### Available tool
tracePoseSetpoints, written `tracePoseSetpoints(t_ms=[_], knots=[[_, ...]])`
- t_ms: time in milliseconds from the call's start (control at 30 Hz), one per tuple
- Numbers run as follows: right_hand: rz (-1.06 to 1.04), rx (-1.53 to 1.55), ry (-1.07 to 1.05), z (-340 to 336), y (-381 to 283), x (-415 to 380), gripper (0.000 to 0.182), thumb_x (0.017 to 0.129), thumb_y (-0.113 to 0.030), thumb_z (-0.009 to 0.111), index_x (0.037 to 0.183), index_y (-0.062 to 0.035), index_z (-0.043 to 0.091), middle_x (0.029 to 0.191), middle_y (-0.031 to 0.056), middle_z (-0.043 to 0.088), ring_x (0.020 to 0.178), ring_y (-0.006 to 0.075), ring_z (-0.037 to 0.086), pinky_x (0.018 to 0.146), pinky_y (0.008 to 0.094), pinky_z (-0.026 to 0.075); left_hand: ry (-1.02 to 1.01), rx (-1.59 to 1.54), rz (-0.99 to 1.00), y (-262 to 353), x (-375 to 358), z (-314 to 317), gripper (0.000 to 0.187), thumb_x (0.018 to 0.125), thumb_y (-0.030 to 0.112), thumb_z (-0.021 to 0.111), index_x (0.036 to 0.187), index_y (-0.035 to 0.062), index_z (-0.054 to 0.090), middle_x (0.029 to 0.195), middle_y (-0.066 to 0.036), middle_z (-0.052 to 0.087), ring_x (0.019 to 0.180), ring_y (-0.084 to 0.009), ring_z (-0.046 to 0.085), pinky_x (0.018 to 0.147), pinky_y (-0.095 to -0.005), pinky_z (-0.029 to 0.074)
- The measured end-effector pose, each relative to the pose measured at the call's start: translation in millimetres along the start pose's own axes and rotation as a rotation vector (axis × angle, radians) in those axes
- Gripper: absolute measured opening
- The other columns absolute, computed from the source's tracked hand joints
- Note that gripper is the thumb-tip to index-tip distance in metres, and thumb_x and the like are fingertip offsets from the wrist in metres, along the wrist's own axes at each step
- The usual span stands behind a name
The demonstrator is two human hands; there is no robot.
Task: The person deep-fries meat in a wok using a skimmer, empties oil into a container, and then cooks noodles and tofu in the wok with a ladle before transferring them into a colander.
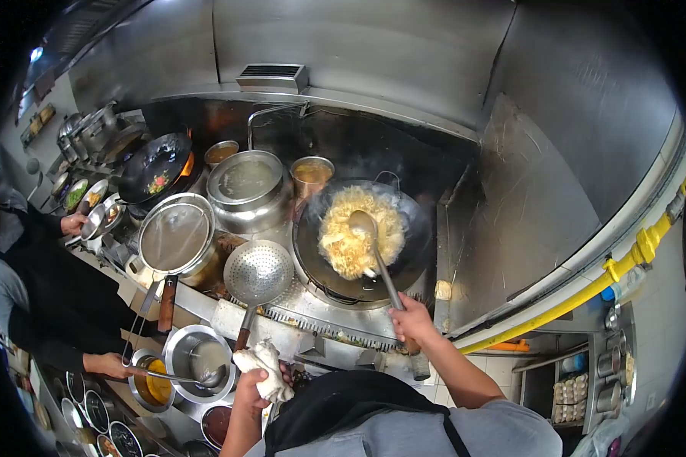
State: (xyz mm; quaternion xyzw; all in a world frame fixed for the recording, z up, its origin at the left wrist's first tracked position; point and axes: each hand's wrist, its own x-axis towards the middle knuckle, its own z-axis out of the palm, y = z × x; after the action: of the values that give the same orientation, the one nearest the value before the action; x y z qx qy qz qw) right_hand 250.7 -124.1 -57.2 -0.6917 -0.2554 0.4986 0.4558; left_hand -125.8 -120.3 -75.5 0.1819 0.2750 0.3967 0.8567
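Observation:
My right hand [415, 320] is closed around the long handle of a ladle [363, 222]. The ladle's bowl rests on a heap of pale yellow, noodle-like food [344, 253] in a large dark wok [408, 263], with steam rising. My left hand [251, 390] grips a bunched white cloth [265, 369] near my body. Just beyond the cloth lies a perforated strainer [258, 272], its wooden handle pointing toward my left hand.
A co-worker [53, 282] stands at the left, one hand [105, 365] on a ladle over metal pots. Behind the strainer are a large steel pot [244, 183] and a pot with a mesh sieve [177, 234]. Flames show beside another wok [156, 169]. A steel wall [526, 198] bounds the right.

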Motion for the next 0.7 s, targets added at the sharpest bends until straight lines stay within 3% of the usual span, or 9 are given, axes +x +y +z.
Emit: tracePoseSetpoints(t_ms=[100,200,300,367,433,567,633,700], knots=[[0.116,0.233,-0.161,-16,-13,1,0.065,0.085,-0.006,0.059,0.143,-0.0128,0.029,0.060,0.0012,0.046,0.039,0.0107,0.041,0.033,0.0280,0.034,0.038,-0.016,-0.011,-1,3,-3,0.050,0.063,0.018,0.066,0.105,-0.0047,0.053,0.088,-0.017,0.061,0.077,-0.0311,0.062,0.072,-0.0464,0.052],[-0.108,-0.009,0.069,-16,-13,15,0.061,0.086,-0.004,0.057,0.141,-0.0114,0.032,0.058,0.0016,0.046,0.039,0.0118,0.043,0.032,0.0282,0.034,-0.003,-0.008,-0.003,3,12,-8,0.050,0.063,0.017,0.067,0.106,-0.0040,0.053,0.087,-0.016,0.061,0.078,-0.0308,0.062,0.071,-0.0466,0.053],[-0.105,-0.096,0.178,-19,-4,33,0.058,0.086,-0.004,0.056,0.139,-0.0107,0.034,0.058,0.0021,0.046,0.039,0.0127,0.044,0.032,0.0287,0.034,-0.036,-0.020,0.020,8,16,-7,0.050,0.063,0.017,0.067,0.106,-0.0037,0.053,0.087,-0.016,0.061,0.078,-0.0301,0.062,0.071,-0.0463,0.053],[-0.079,-0.055,0.121,-19,-2,21,0.054,0.087,-0.004,0.054,0.138,-0.0111,0.037,0.057,0.0018,0.046,0.038,0.0117,0.042,0.033,0.0276,0.035,-0.051,-0.033,0.023,10,17,-8,0.050,0.063,0.017,0.067,0.106,-0.0035,0.052,0.087,-0.016,0.061,0.078,-0.0299,0.062,0.071,-0.0461,0.053],[0.168,0.294,-0.063,-16,1,4,0.044,0.089,-0.009,0.054,0.132,-0.0116,0.043,0.056,0.0009,0.043,0.038,0.0104,0.039,0.032,0.0262,0.034,-0.064,-0.046,0.025,12,17,-10,0.050,0.063,0.017,0.067,0.106,-0.0033,0.052,0.087,-0.016,0.061,0.078,-0.0298,0.062,0.071,-0.0459,0.053],[0.373,0.658,-0.226,-24,29,-16,0.033,0.092,-0.016,0.052,0.124,-0.0084,0.047,0.060,0.0006,0.044,0.039,0.0082,0.038,0.032,0.0235,0.033,-0.040,-0.009,-0.010,13,15,-11,0.052,0.062,0.017,0.067,0.109,0.0000,0.051,0.087,-0.015,0.061,0.077,-0.0291,0.061,0.069,-0.0440,0.052],[0.626,1.193,-0.654,-41,58,-7,0.025,0.095,-0.019,0.049,0.115,-0.0048,0.048,0.063,0.0003,0.043,0.040,0.0058,0.038,0.033,0.0208,0.034,-0.026,0.006,-0.022,13,17,-6,0.054,0.062,0.018,0.066,0.111,0.0031,0.050,0.087,-0.014,0.060,0.075,-0.0282,0.060,0.067,-0.0420,0.052],[0.563,1.250,-0.638,-32,27,-33,0.024,0.096,-0.020,0.045,0.113,-0.0029,0.047,0.066,-0.0003,0.043,0.041,0.0037,0.038,0.034,0.0189,0.035,-0.052,-0.007,0.016,13,17,-2,0.049,0.063,0.016,0.067,0.107,-0.0028,0.052,0.088,-0.016,0.062,0.077,-0.0303,0.063,0.071,-0.0457,0.053]])
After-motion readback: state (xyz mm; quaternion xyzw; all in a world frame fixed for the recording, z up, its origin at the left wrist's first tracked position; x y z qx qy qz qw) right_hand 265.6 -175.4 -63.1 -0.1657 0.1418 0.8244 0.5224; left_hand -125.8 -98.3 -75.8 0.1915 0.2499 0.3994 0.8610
